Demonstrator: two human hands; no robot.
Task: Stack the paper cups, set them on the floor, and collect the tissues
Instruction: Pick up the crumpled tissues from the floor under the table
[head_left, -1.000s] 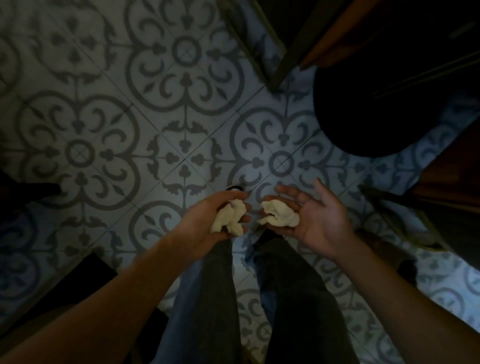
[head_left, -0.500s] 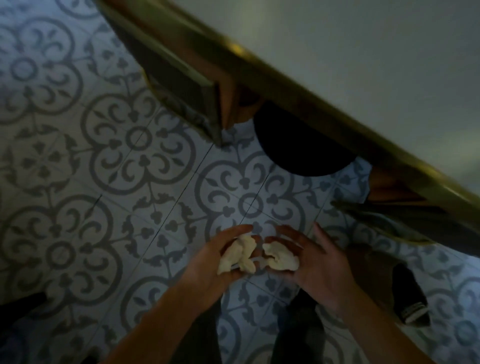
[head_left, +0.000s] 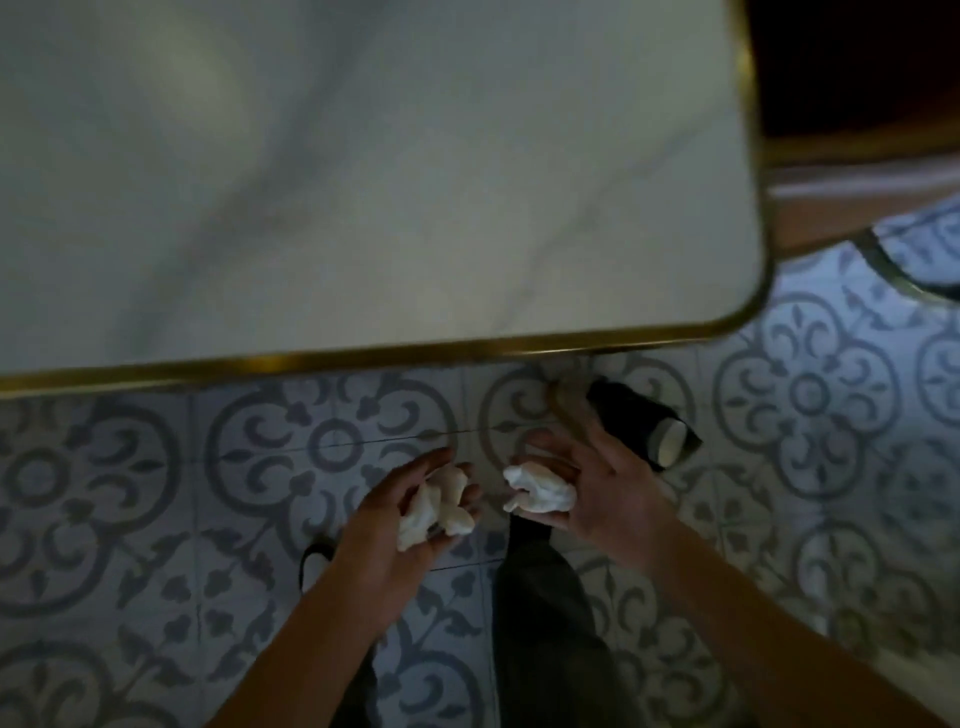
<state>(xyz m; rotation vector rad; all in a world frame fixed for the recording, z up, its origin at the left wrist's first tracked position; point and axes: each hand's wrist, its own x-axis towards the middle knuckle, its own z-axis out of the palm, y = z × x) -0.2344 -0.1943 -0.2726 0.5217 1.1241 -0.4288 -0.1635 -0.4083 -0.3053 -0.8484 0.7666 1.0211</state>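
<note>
My left hand (head_left: 387, 525) curls around a crumpled white tissue (head_left: 439, 506), held in front of me above the patterned floor. My right hand (head_left: 605, 491) lies palm up with a second crumpled white tissue (head_left: 540, 488) resting on its fingers. The two hands are close together, a small gap between them. A dark paper cup stack (head_left: 644, 423) with a white inside lies on its side on the floor just beyond my right hand, below the table's corner.
A white marble table (head_left: 363, 182) with a brass rim (head_left: 311, 358) fills the upper part of the view. Patterned grey tiles (head_left: 156, 493) cover the floor. A chair edge (head_left: 857, 150) stands at the upper right. My legs (head_left: 545, 623) are below.
My view has tilted up from the floor, so the tabletop now fills the top. Both hands still hold their tissues side by side. The cup stack on the floor has come into view.
</note>
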